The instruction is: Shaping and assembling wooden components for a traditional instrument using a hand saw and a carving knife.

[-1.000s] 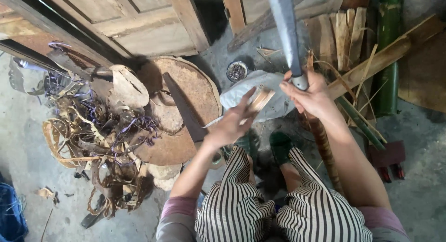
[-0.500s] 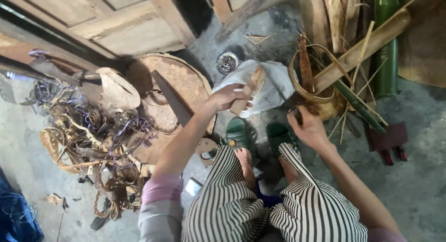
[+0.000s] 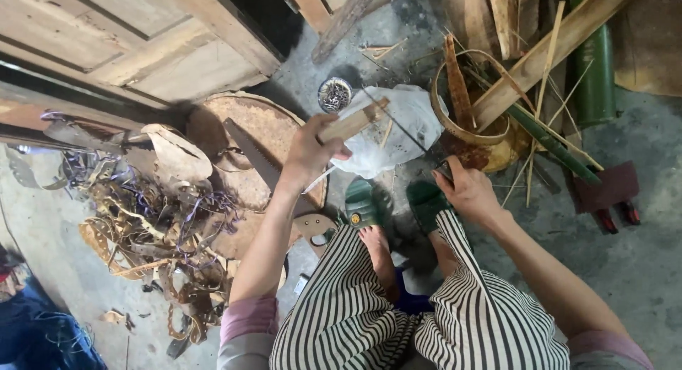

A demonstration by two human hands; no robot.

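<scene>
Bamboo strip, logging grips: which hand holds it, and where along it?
The left hand grips the bamboo strip at its lower end. The right hand closes on a small dark thing, unidentifiable.

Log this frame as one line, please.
left hand: grips bamboo piece | right hand: low, holding dark tool, unclear | nearby: white bag, saw

Left hand (image 3: 307, 153) raised wood piece (image 3: 353, 121); right hand (image 3: 465, 192) lowered beside sandal (image 3: 426, 203).

Dark object (image 3: 445, 172) under right hand (image 3: 465, 192), perhaps
</scene>
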